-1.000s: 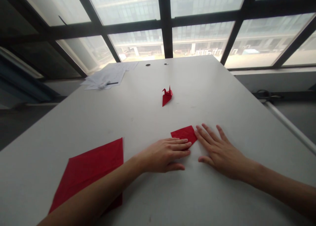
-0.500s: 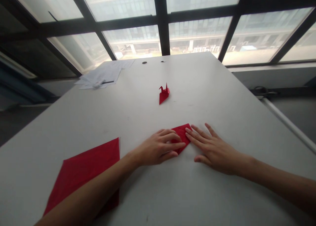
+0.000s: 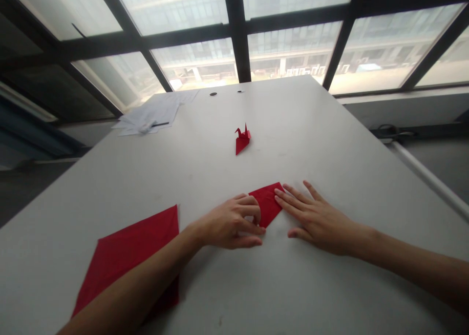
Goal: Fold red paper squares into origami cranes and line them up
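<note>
A piece of folded red paper [image 3: 269, 203] lies flat on the white table. At its right corner, the fingertips of my right hand [image 3: 320, 220] rest on it, the fingers spread and the palm down. My left hand [image 3: 230, 222] is over its left side, with curled fingers covering that edge. The left index fingertip is by the paper's lower corner, and the thumb is apart from it, on or just over the table. Nothing is pinched between them.
A red paper crane [image 3: 242, 139] stands farther back on the table [image 3: 205, 164]. A larger red paper sheet [image 3: 135, 242] lies at left, partly under my left forearm. White papers [image 3: 154, 113] with a dark pen [image 3: 160, 124] lie at the back left, near the windows.
My left fingers have drawn back left and toward me, off the middle of the folded paper, so more of it shows. My right hand has stayed in place.
</note>
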Tool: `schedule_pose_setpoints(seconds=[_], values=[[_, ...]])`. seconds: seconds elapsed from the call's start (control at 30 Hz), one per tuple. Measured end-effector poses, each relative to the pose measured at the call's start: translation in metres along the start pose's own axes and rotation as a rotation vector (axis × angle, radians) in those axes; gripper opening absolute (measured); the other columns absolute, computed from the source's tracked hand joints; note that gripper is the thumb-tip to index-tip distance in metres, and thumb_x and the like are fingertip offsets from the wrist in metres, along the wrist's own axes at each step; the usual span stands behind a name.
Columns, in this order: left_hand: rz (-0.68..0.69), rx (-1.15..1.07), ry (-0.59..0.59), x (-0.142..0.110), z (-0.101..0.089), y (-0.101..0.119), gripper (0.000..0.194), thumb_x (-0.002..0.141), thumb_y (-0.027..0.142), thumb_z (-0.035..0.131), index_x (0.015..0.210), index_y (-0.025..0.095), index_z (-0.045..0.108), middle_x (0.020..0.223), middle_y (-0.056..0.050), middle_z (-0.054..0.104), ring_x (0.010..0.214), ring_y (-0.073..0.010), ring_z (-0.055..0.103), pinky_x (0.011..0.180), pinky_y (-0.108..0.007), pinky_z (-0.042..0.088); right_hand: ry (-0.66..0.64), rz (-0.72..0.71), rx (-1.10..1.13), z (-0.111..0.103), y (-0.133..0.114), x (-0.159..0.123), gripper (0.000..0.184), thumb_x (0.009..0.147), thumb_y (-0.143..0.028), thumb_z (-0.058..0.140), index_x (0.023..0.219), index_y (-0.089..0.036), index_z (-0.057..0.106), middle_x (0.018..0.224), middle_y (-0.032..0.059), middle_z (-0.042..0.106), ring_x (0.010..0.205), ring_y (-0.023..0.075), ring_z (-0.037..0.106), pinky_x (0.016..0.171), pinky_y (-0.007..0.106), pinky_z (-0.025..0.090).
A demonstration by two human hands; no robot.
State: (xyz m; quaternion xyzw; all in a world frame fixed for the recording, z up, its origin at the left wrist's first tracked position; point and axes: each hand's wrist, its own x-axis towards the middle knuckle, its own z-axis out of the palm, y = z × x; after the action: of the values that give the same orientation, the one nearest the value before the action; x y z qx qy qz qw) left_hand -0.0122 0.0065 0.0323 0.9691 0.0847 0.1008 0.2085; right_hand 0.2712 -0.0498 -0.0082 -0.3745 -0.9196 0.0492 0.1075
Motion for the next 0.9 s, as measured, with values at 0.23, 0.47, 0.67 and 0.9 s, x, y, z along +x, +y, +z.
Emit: schedule_pose_setpoints(seconds=[0.23, 0.47, 0.67, 0.9], values=[[-0.012, -0.027, 0.219, -0.003, 0.005, -0.001, 0.036, 0.102, 0.04, 0.044, 0.094, 0.02, 0.072, 0.09, -0.008, 0.065, 0.086, -0.0192, 0.059, 0.088, -0.038, 0.045, -0.01, -0.001, -0.032, -0.001, -0.002, 0.002, 0.077, 0.098, -0.049, 0.051, 0.158, -0.018, 0.015, 0.16, 0.0115, 0.031, 0.15, 0.0326, 0.019, 0.12, 0.064, 0.01], [-0.071, 0.202, 0.01, 0.005, 0.011, 0.006, 0.044, 0.098, 0.053, 0.049, 0.13, 0.025, 0.062, 0.126, -0.009, 0.065, 0.119, -0.027, 0.052, 0.105, -0.044, 0.036, 0.048, 0.045, -0.053, -0.005, -0.009, 0.007, 0.063, 0.097, -0.042, 0.054, 0.15, -0.011, 0.038, 0.154, 0.0169, 0.041, 0.147, 0.0359, 0.026, 0.12, 0.062, 0.017], [-0.17, 0.35, 0.103, 0.005, 0.013, 0.006, 0.038, 0.101, 0.043, 0.049, 0.131, 0.022, 0.059, 0.126, -0.008, 0.067, 0.128, -0.0271, 0.049, 0.114, -0.048, 0.027, 0.162, 0.051, 0.104, -0.019, -0.018, 0.014, 0.026, 0.099, -0.027, 0.048, 0.115, -0.017, 0.067, 0.123, 0.0109, 0.062, 0.127, 0.0284, 0.047, 0.112, 0.05, 0.035], [-0.277, 0.393, 0.064, 0.009, 0.022, 0.017, 0.043, 0.099, 0.048, 0.049, 0.133, 0.022, 0.056, 0.134, -0.01, 0.06, 0.131, -0.0317, 0.047, 0.109, -0.052, 0.035, 0.335, 0.16, 0.263, -0.011, -0.017, 0.015, 0.022, 0.098, -0.022, 0.048, 0.099, -0.021, 0.07, 0.098, 0.0078, 0.066, 0.095, 0.0233, 0.058, 0.09, 0.043, 0.048]])
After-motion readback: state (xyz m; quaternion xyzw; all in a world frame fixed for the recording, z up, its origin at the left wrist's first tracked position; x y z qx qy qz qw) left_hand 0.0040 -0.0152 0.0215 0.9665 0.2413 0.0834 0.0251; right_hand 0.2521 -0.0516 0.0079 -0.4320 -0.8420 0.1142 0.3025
